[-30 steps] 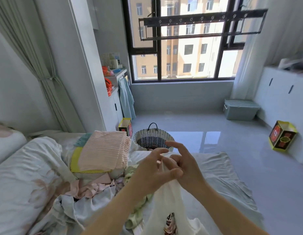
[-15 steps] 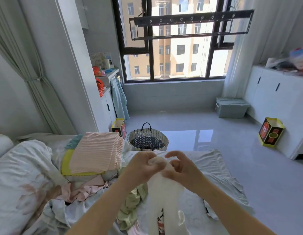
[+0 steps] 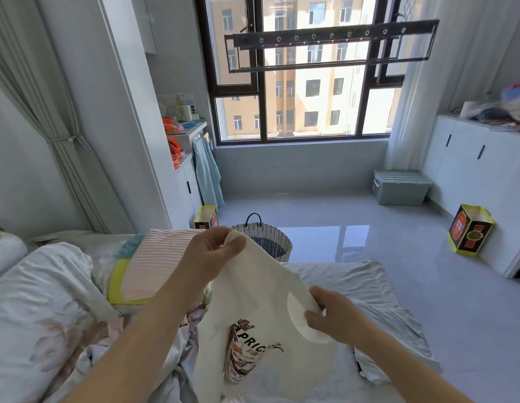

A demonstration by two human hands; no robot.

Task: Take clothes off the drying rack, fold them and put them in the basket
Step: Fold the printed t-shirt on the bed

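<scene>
A white T-shirt [image 3: 261, 309] with a printed front hangs over the bed between my hands. My left hand [image 3: 209, 254] pinches its upper edge, raised in front of the basket. Lower and to the right, my right hand [image 3: 334, 318] grips another part of the shirt's edge. The woven basket [image 3: 282, 245] with a dark handle stands on the floor just past the bed's foot. A dark drying rack [image 3: 331, 39] hangs bare in front of the window. A folded pink striped garment [image 3: 157, 266] lies on a yellow-edged one on the bed.
Crumpled clothes [image 3: 194, 318] lie on the bed under the shirt. A floral duvet [image 3: 35, 309] fills the left. On the floor are a grey storage box [image 3: 401, 187] and two yellow cartons [image 3: 470, 234]. White cabinets [image 3: 473, 170] line the right wall.
My hands, which were together at the shirt's top, have moved apart: the left went up, the right down and to the right. The shirt has spread open and its print shows.
</scene>
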